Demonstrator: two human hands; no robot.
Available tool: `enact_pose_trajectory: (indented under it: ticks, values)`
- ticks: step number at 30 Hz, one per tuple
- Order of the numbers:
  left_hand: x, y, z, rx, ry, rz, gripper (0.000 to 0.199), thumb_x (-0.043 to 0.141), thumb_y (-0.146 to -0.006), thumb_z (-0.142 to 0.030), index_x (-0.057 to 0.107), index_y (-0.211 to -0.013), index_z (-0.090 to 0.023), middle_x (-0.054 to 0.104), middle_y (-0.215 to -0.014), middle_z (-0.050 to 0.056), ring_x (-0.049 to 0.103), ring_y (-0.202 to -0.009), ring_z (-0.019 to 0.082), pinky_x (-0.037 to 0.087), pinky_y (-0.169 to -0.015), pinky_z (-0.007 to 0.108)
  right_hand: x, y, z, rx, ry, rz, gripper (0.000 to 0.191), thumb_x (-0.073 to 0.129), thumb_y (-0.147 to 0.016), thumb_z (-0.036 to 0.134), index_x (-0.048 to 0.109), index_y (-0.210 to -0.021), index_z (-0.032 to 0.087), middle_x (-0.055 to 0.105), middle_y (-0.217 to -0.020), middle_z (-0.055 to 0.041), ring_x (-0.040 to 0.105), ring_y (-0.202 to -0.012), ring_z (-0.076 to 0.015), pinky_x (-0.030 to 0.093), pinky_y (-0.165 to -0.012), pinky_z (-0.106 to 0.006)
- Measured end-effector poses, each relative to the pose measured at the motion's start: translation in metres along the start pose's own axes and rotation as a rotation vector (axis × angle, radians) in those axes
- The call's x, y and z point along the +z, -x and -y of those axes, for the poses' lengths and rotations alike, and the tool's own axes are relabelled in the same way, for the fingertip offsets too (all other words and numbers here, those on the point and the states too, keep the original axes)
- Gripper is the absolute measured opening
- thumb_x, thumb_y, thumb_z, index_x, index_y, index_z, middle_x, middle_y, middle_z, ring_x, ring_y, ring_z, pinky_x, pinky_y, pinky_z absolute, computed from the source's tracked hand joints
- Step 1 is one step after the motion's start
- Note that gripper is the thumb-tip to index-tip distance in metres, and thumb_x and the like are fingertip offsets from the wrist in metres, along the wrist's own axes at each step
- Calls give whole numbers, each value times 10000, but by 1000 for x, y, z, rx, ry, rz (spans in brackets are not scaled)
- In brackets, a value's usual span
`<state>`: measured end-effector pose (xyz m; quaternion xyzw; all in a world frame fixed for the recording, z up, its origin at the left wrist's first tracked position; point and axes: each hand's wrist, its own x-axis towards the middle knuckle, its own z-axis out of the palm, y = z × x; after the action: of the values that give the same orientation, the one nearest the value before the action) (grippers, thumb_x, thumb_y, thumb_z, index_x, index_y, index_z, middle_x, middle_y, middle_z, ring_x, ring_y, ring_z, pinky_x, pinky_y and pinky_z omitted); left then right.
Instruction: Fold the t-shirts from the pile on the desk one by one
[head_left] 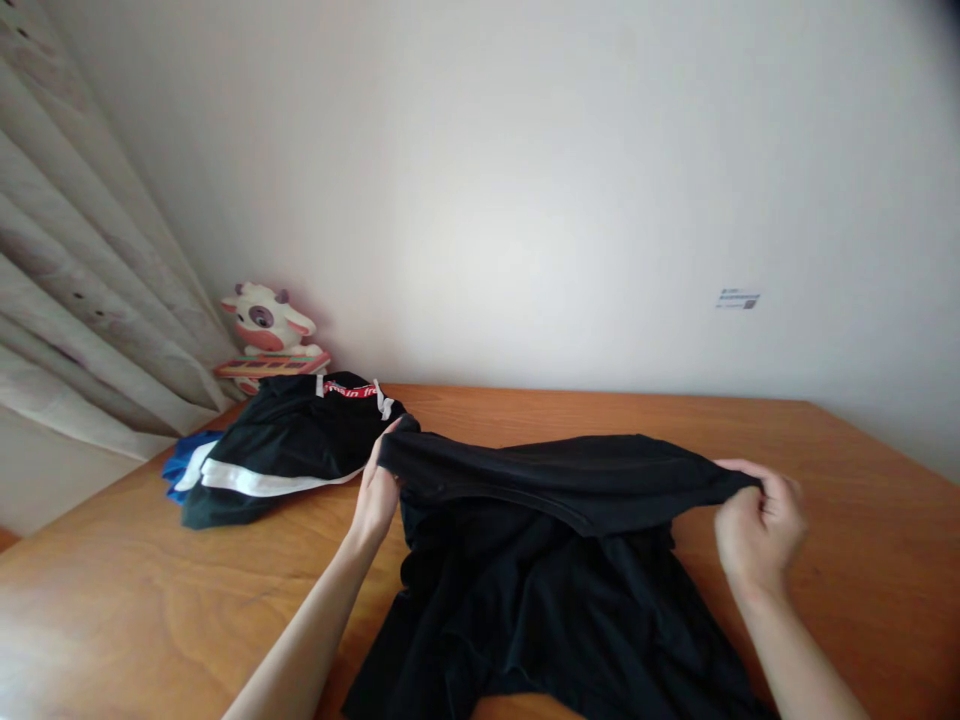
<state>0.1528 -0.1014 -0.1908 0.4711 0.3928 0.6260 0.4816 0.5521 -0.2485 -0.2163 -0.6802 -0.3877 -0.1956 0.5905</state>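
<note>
Reference landmark: the cow toy point(274, 325), standing at the back of the bench point(135, 580) by the curtain point(90, 260). All positions are given from it.

Workpiece: a black garment point(555, 600), located to the right of the cow toy and nearer the person. Its lower part lies loosely creased on the bench, which appears to carry most of its weight. Its upper section is lifted and drawn out sideways between the hands. The exact type of garment cannot be told from this view.

Left hand point(377, 495): on the side of the garment closer to the cow toy. The fingers are closed on the upper corner; part of the grip is hidden by cloth.

Right hand point(761, 535): on the side farthest from the cow toy. The fingers are curled tightly over the opposite corner. The hand is slightly blurred.

Function of the grip: holding at two separated corners probably keeps the upper section spread and limits sagging. A single grip would likely let it bunch.

Adjacent items: a clothes stack point(292, 455), black with white bands and blue fabric at one end, lies immediately in front of the cow toy. This placement seems to leave working room for the garment, although the left hand is near the stack.
</note>
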Motion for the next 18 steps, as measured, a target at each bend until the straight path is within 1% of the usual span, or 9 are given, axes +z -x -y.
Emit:
enact_pose_trajectory:
  ticks: [2, 4, 5, 7, 9, 10, 12, 15, 18]
  values:
    - [-4, 2, 3, 49, -155, 61, 481, 692, -851, -474, 668, -1272, -242, 704, -1300, 93, 549, -1358, 292, 448, -1127, 429, 1, -1, -2, 79, 13, -17, 280, 418, -861, 247, 680, -953, 213, 657, -977, -112, 602, -1046, -307, 460, -1004, -501]
    - [-5, 4, 3, 84, -239, 90, 508, 682, -859, -499, 657, -1286, -225, 687, -1328, 103, 532, -1373, 302, 428, -1147, 428, 3, -1, -6, 189, 57, 1, 292, 496, -847, 340, 668, -1033, 195, 661, -930, -103, 626, -922, -296, 502, -909, -481]
    - [-5, 5, 3, 85, -257, 97, 527, 687, -857, -506, 649, -1298, -219, 686, -1329, 105, 541, -1361, 308, 439, -1139, 427, 4, -1, -10, 276, 64, 55, 300, 534, -834, 394, 664, -1020, 197, 660, -854, -88, 631, -809, -279, 528, -813, -459]
    - [-6, 6, 2, 44, -260, 111, 568, 708, -845, -508, 631, -1328, -220, 692, -1321, 106, 571, -1325, 321, 484, -1098, 428, 7, 1, -20, 522, 18, 252, 280, 574, -818, 501, 644, -872, 235, 623, -660, -47, 594, -588, -239, 526, -604, -406]
    - [-6, 6, 3, -36, -222, 136, 580, 718, -845, -495, 618, -1356, -239, 688, -1334, 99, 581, -1315, 319, 515, -1065, 425, 12, 5, -29, 774, -113, 449, 330, 577, -815, 591, 582, -723, 274, 589, -539, -29, 573, -482, -225, 506, -482, -375]
    - [-6, 6, 5, -79, -183, 153, 575, 713, -852, -487, 611, -1368, -255, 681, -1350, 92, 579, -1321, 310, 519, -1061, 422, 15, 7, -33, 854, -196, 498, 357, 579, -813, 625, 577, -712, 283, 604, -533, -27, 590, -478, -227, 516, -464, -371]
    - [-4, 5, 8, -149, -63, 193, 563, 690, -870, -478, 595, -1392, -288, 668, -1377, 73, 575, -1334, 286, 512, -1073, 418, 21, 10, -37, 869, -350, 515, 362, 593, -811, 657, 629, -806, 297, 677, -616, -23, 659, -559, -244, 564, -500, -381]
    - [2, 8, 8, -202, 141, 227, 573, 661, -882, -490, 579, -1416, -300, 682, -1361, 56, 591, -1323, 276, 505, -1092, 428, 26, 10, -31, 686, -500, 507, 361, 601, -840, 647, 679, -1034, 353, 757, -808, -14, 719, -728, -252, 608, -594, -387]
    - [9, 12, 1, -215, 229, 231, 571, 674, -874, -476, 595, -1405, -285, 709, -1315, 52, 604, -1306, 295, 513, -1095, 442, 25, 6, -14, 616, -570, 423, 393, 648, -834, 622, 687, -1110, 345, 774, -908, -29, 727, -813, -259, 625, -670, -394]
